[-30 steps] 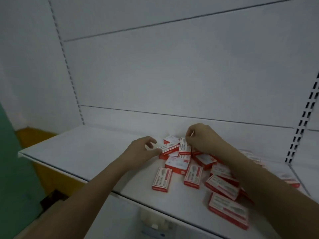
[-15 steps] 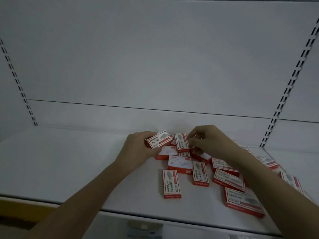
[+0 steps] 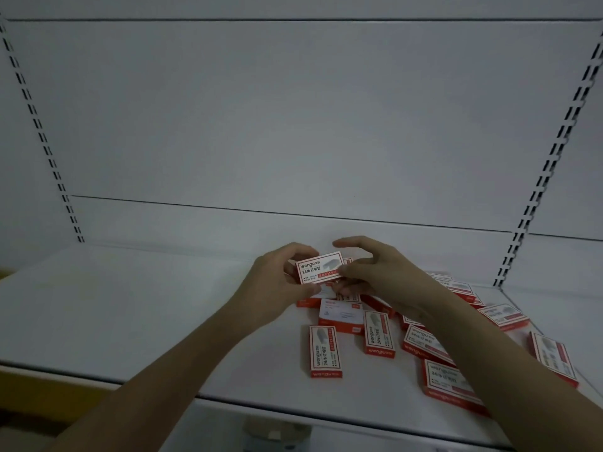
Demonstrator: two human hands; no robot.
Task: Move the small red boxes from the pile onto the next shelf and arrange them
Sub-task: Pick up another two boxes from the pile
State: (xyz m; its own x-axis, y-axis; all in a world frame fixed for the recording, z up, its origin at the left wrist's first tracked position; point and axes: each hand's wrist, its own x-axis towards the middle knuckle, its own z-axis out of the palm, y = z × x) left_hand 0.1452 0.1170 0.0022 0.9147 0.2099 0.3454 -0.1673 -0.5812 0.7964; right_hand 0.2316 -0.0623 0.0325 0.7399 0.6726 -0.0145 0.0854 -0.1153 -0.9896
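1. Small red boxes (image 3: pixel 325 350): printed card, red and white, smooth with a faint sheen.
2. Shelf (image 3: pixel 130 314): painted white metal by its look, smooth, matt.
3. Back panel (image 3: pixel 293 125): the same white sheet, flat, matt.
4. Slotted uprights (image 3: pixel 551 151): white painted metal, punched with slots.

1. The raised red box (image 3: pixel 320 267), gripped by the left hand (image 3: pixel 277 282) and the right hand (image 3: pixel 375 272), reads "wengu" and "24/6".
2. A box lying flat on the shelf (image 3: pixel 325 350) shows "wengu" and "24/6".
3. Another flat box (image 3: pixel 378 334) reads "wengu".
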